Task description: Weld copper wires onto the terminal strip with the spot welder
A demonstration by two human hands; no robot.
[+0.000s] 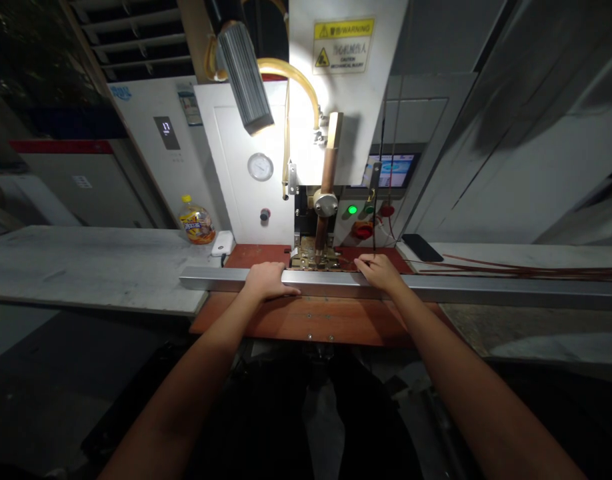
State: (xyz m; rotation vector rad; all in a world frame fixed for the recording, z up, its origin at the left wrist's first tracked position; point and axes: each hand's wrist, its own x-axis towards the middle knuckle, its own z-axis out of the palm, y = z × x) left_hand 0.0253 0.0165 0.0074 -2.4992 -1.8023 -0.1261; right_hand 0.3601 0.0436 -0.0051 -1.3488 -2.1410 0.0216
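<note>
A long silver metal bar (226,279) lies crosswise on the reddish-brown board (296,320) in front of the machine. My left hand (269,280) is closed over the bar, its thumb along the near side and its other fingers behind the top edge. Just right of the electrode, my right hand (380,272) rests against the bar's back edge, pinching what looks like a thin brown rod (411,261). Its fingertips partly hide the rod. Between the hands, a copper-coloured upright electrode (322,233) reaches down to a small brass-coloured fixture (311,257) behind the bar.
Thin brown rods (526,270) lie behind the bar at right, near a black phone (423,247). A bottle of orange liquid (197,221) and a white device (223,244) stand at left. The machine carries a lit green button (353,210) and a lamp (245,77).
</note>
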